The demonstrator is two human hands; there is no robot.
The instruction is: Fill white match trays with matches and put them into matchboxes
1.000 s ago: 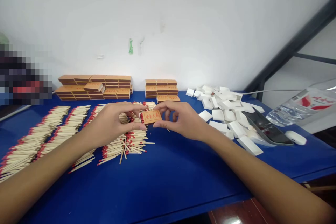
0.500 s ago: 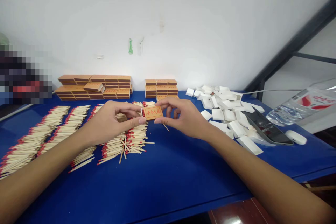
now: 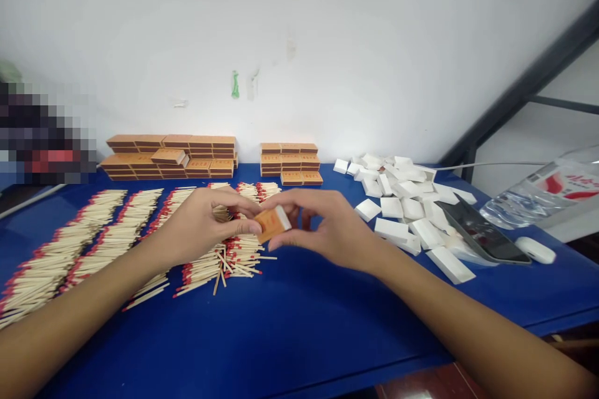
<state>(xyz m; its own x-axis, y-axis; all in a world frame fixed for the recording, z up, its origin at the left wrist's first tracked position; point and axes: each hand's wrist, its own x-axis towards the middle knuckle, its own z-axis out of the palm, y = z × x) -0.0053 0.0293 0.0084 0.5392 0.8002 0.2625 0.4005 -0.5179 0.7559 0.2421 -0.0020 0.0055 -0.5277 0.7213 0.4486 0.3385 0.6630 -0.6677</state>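
Observation:
An orange matchbox [image 3: 271, 224] with red lettering is held tilted between my two hands, above the blue table. My left hand [image 3: 201, 222] pinches its left end with thumb and fingers. At the right end, the fingers of my right hand [image 3: 322, 224] close round it, and a white edge of the inner tray shows there. Beneath and beside my left hand lie rows of loose red-tipped matches [image 3: 196, 277]. Whether matches are inside the held box cannot be seen.
Stacked matchboxes [image 3: 168, 165] line the wall at the left, with a smaller stack [image 3: 290, 162] in the middle. White inner trays [image 3: 393, 230] lie heaped at the right, beside a phone [image 3: 484, 230], a white earphone-like case [image 3: 536, 250] and a plastic bottle [image 3: 556, 190].
The matchbox has tilted and turned, so a white tray edge now shows at its right end instead of its left. A match sticking out below my right hand is no longer visible.

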